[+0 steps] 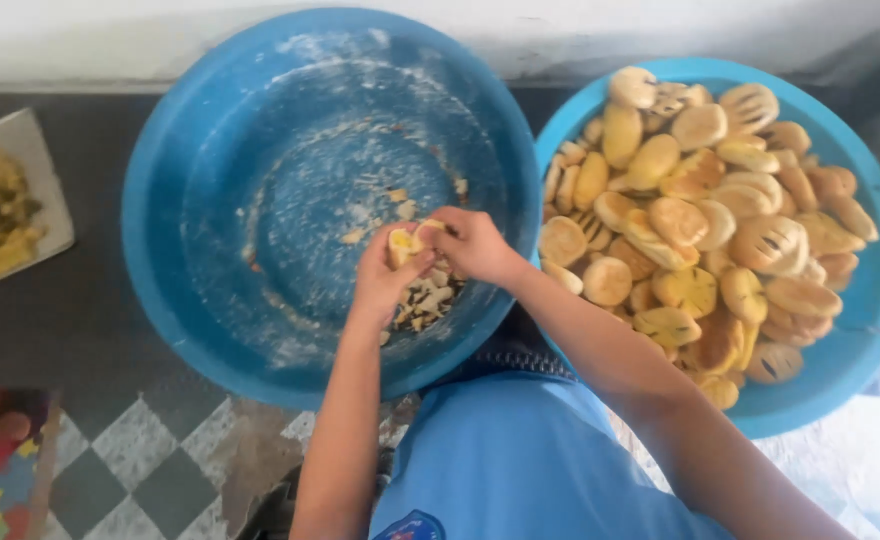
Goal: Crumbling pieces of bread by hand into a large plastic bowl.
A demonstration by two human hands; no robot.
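My left hand (385,280) and my right hand (472,245) meet over the near side of a big blue basin (220,160). Together they pinch one small yellowish bun (407,241), which looks broken open between the fingers. Below the hands, on the floury basin bottom, lies a small heap of torn bun pieces (430,300). To the right stands a second blue basin (875,300) heaped with several whole baked buns (700,210), some round, some slit like shells.
A pale tray with yellow and dark food (0,210) sits at the left edge on a dark surface. Checkered floor tiles (150,460) show below. My blue shirt (520,460) fills the bottom centre. A white wall runs along the top.
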